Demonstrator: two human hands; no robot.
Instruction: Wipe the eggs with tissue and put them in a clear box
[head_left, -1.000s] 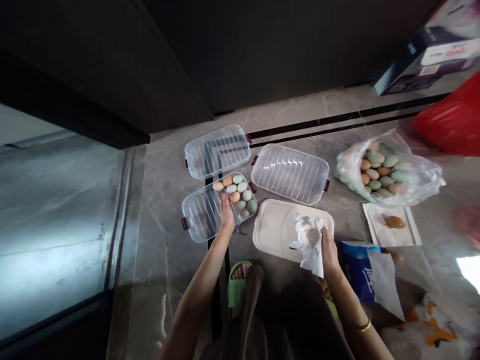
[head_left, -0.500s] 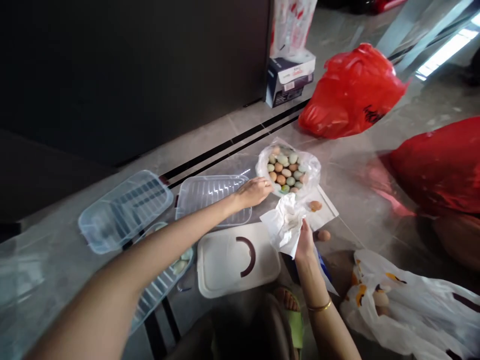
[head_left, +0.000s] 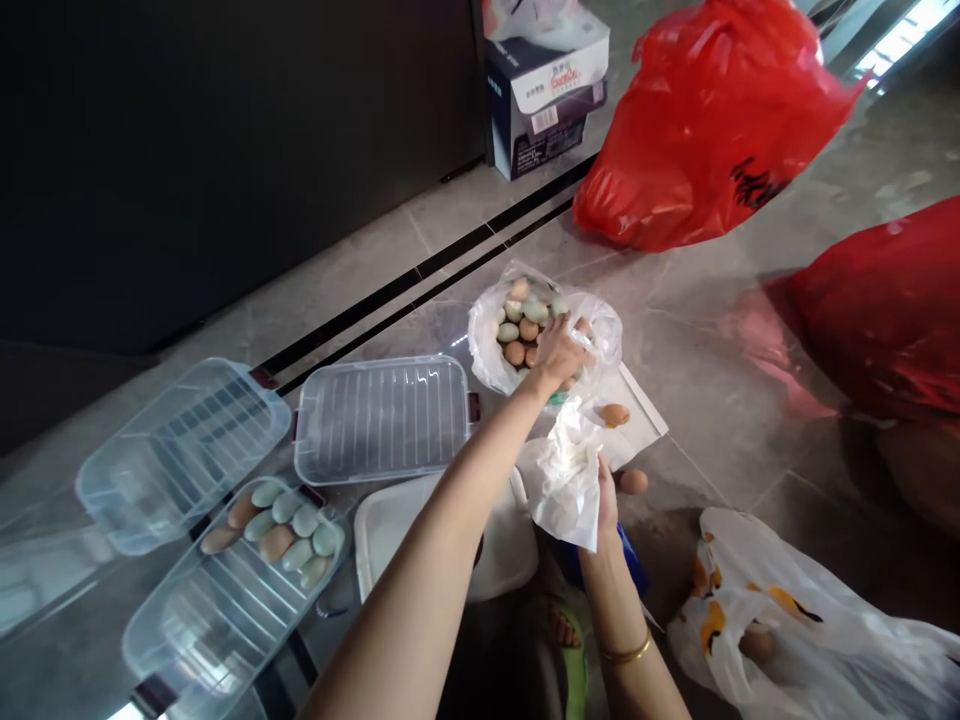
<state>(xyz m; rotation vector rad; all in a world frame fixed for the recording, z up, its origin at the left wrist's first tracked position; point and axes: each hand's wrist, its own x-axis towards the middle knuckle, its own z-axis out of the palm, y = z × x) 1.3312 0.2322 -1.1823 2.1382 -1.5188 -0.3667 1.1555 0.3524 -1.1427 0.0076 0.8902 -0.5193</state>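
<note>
My left hand reaches into a clear plastic bag of brown and pale green eggs. Its fingers are spread and touch the eggs, though the tips are partly hidden. Crumpled white tissue paper is in my right hand, fingers closed around its edge. Just beyond the tissue, a brown egg with a yellowish wet patch lies on a white sheet. Another brown egg rests on the floor by my right hand.
Clear ribbed bins stand at left: one holding several eggs, plus two others. A white lid lies under my left arm. Red bags, a box and a white bag with a brown egg stand around.
My left hand has moved from beside the bag to the eggs inside it. My right hand keeps hold of the tissue paper. The view has shifted, showing more of the egg-filled bin.
</note>
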